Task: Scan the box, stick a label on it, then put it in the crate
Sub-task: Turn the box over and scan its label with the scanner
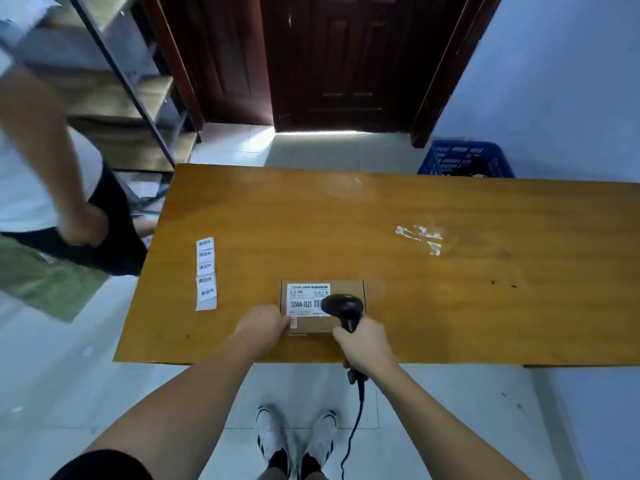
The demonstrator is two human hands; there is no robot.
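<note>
A small brown cardboard box (308, 322) with a white printed label lies near the front edge of the wooden table (450, 289). My left hand (262, 326) grips the box at its left front corner. My right hand (363, 342) is closed around the handle of a black corded barcode scanner (343, 308), whose head hovers over the right end of the box's label and hides the barcode. A strip of several white labels (206, 273) lies on the table to the left of the box. The blue crate (465, 159) stands on the floor beyond the table's far right.
Another person (52, 188) stands at the table's left end beside a metal shelf rack (138, 98). A dark wooden door (346, 64) is behind the table. White tape residue (420, 237) marks the tabletop. The scanner cable (356, 420) hangs down by my feet.
</note>
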